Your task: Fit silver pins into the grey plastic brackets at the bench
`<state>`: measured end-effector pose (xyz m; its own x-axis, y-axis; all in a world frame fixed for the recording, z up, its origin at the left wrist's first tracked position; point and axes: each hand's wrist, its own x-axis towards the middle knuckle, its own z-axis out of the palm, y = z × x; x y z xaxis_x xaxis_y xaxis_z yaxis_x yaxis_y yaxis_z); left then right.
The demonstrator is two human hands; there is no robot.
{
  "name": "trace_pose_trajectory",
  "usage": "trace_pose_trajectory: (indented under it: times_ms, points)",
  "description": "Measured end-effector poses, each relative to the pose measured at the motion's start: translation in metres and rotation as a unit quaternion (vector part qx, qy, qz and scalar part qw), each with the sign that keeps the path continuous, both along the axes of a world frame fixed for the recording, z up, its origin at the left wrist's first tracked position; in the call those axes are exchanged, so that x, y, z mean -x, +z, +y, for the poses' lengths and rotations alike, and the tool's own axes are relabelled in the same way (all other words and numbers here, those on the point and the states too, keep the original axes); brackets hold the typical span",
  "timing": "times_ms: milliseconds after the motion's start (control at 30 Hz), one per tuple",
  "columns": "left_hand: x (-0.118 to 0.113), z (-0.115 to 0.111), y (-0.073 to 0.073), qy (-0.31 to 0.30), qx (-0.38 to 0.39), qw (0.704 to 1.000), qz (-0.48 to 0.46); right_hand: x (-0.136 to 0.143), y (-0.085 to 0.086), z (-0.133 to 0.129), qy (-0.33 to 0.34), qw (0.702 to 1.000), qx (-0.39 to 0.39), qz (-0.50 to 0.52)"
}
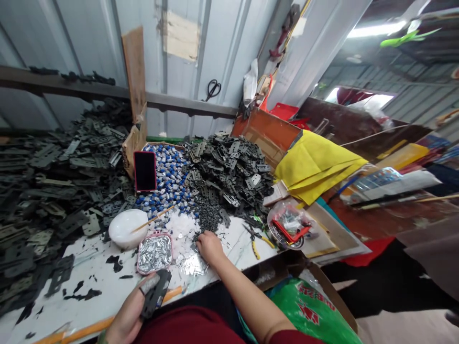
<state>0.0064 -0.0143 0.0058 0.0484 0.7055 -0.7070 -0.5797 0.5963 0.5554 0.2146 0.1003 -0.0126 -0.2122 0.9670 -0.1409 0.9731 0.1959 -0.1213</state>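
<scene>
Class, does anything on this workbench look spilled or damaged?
Loose silver pins lie outside the pink-rimmed container, perhaps spilled, since many sit inside it. Ragged black patches, scraps or wear, mark the white tabletop.

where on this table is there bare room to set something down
The white tabletop shows bare between the right hand and the yellow-handled pliers, and between the left hand and the black scraps. Crowded: the back, under heaped dark plates and blue-and-white pieces.

Black scissors (213, 90) hang against the ribbed wall (224, 48) — yellow sheets (315, 165) rightward, a green bag (315, 313) lower down.
</scene>
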Motion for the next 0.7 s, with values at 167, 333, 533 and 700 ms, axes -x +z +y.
trace_pose_trajectory:
  times_ms: [167, 333, 533, 700]
  points:
    - [0.002, -0.002, -0.001, 0.035, 0.026, 0.999, 0.019, -0.001, -0.006, 0.001, -0.012, 0.999, -0.022, 0.041]
    - [0.002, 0.002, 0.002, 0.032, 0.011, 0.999, 0.007, 0.016, 0.001, -0.01, 0.025, 0.991, -0.015, 0.129]
    - [0.008, 0.008, 0.007, 0.04, -0.025, 0.998, -0.048, 0.051, 0.008, -0.035, 0.233, 0.942, 0.003, 0.241]
    - [0.015, 0.005, 0.003, 0.032, -0.021, 0.997, -0.071, 0.056, 0.005, -0.043, 0.204, 0.921, 0.012, 0.331]
